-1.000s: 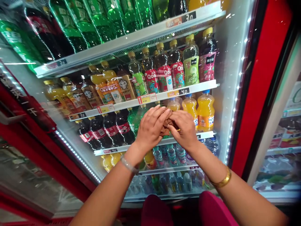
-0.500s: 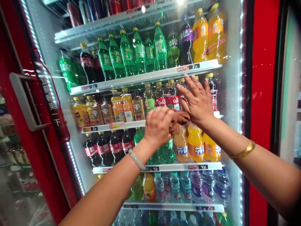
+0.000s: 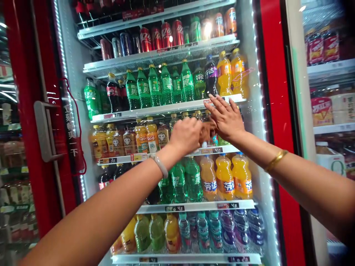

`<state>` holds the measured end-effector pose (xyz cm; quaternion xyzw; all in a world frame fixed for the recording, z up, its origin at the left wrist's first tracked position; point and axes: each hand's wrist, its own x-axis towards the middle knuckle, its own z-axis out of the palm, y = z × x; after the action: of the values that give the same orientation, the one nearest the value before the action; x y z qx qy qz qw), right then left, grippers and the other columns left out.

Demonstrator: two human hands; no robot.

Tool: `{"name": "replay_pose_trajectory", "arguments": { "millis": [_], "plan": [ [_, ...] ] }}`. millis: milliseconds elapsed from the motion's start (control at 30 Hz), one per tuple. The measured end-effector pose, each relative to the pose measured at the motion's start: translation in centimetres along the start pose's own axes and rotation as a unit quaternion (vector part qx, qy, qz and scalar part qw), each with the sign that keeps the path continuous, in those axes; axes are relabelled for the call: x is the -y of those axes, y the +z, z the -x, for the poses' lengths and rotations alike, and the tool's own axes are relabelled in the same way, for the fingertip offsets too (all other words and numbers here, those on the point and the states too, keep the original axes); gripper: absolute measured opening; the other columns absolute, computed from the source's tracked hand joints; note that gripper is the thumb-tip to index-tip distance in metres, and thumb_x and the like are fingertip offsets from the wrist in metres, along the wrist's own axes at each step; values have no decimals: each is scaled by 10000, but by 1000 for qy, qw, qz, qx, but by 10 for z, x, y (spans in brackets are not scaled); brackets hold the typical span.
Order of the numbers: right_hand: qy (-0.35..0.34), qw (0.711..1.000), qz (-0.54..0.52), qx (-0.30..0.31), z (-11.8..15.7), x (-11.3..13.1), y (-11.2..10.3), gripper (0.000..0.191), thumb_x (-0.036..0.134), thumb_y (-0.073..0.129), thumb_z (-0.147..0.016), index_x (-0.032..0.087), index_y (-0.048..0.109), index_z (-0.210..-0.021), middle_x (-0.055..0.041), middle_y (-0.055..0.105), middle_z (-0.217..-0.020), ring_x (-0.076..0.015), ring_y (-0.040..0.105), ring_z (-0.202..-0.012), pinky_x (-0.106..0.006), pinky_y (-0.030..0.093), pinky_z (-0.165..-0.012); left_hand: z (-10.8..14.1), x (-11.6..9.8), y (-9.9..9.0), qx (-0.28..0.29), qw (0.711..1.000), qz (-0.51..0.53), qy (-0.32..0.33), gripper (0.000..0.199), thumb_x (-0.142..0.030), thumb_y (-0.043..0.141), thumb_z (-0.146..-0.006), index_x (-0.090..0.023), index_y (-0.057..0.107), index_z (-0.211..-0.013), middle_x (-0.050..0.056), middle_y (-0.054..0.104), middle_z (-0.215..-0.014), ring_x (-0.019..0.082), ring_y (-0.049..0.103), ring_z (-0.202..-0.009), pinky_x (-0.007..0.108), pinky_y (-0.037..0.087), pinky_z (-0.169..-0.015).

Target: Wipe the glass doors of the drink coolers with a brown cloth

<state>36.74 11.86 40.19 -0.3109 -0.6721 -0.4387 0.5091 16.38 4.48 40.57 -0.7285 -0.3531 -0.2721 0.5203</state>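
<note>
My left hand [image 3: 185,136], with a pale bangle on the wrist, is closed with its knuckles up in front of the drinks fridge's glass. Its fingertips are hidden, and I cannot make out what they hold, if anything. Beside it, my right hand [image 3: 227,119], wearing a gold bangle, is open, fingers stretched out flat at the glass. Between the hands is a blurred brown shape [image 3: 206,131]; I cannot tell whether it is a reflection or a thing. Behind the glass are juice bottles [image 3: 146,136], green bottles [image 3: 188,79] and orange soda bottles [image 3: 225,177].
A grey door handle [image 3: 46,131] stands at the left on the red frame [image 3: 273,92] of the fridge. Red cans [image 3: 166,37] line an upper shelf, small clear bottles [image 3: 203,231] a lower one. At the right is another shelf unit [image 3: 331,128] with cartons.
The view has tilted up and shifted, so the upper cans and the right-hand shelf unit now show. Both hands stay close together at the glass, the left closed and the right spread.
</note>
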Motion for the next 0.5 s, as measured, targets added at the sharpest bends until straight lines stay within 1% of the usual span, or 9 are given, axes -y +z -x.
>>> {"name": "replay_pose_trajectory", "arguments": {
  "millis": [33,67,133,167,233,367,433,467,500],
  "plan": [
    [13,1000,0,-4,-8,0,1,556,374,398,-1035,296,364,-1584,-17,297,-1707,-220,252,-1586,-563,158,-1308,-10,9,-4,-27,997,3,-65,376,-188,675,-774,-153,662,-1148,102,655,-961,265,568,-900,387,448,-751],
    [25,1000,-1,-8,-14,1,3,562,389,384,-1038,290,351,-1589,-24,292,-1709,-228,242,-1588,-577,139,-1307,-19,16,-7,-60,992,17,-112,441,-183,677,-790,-171,647,-1229,88,645,-957,255,562,-898,380,451,-755],
    [43,999,0,-15,-18,4,7,568,394,359,-1044,273,330,-1597,-40,279,-1713,-239,225,-1593,-591,118,-1304,-28,22,-8,-103,984,29,-145,517,-170,678,-807,-230,627,-1318,71,625,-961,245,553,-906,381,454,-773],
    [47,999,3,-17,-17,6,9,568,386,351,-1045,263,323,-1600,-46,270,-1716,-242,216,-1595,-591,113,-1304,-27,20,-6,-106,985,25,-136,532,-167,682,-806,-254,629,-1327,73,619,-982,249,551,-921,386,456,-781],
    [49,999,11,-13,-11,10,11,574,360,347,-1044,245,308,-1605,-54,249,-1723,-246,200,-1599,-583,109,-1308,-14,7,0,-80,993,4,-92,522,-173,698,-790,-265,649,-1302,92,614,-1030,270,550,-952,405,456,-784],
    [56,998,13,7,0,13,8,602,348,331,-1035,256,263,-1626,-40,235,-1728,-243,188,-1604,-567,116,-1315,24,-25,11,-16,999,-15,34,370,-285,664,-863,-265,670,-1232,108,620,-1037,292,553,-943,421,449,-754],
    [60,998,4,13,1,14,5,612,367,290,-1034,267,247,-1636,-29,224,-1730,-243,179,-1609,-564,105,-1319,26,-27,9,7,997,-22,78,302,-286,617,-904,-271,676,-1199,102,631,-1017,289,556,-932,422,446,-741],
    [63,998,0,15,1,14,4,615,376,269,-1033,269,247,-1638,-25,217,-1731,-243,175,-1611,-561,98,-1321,20,-23,7,10,997,-24,72,283,-272,615,-904,-268,678,-1179,101,637,-1016,291,560,-937,424,448,-740],
    [67,998,-4,17,1,14,4,617,384,252,-1032,269,253,-1638,-19,212,-1731,-241,171,-1613,-557,93,-1323,10,-17,3,8,999,-26,46,271,-253,627,-891,-256,680,-1156,106,643,-1031,296,564,-959,426,453,-748]
  ]
}}
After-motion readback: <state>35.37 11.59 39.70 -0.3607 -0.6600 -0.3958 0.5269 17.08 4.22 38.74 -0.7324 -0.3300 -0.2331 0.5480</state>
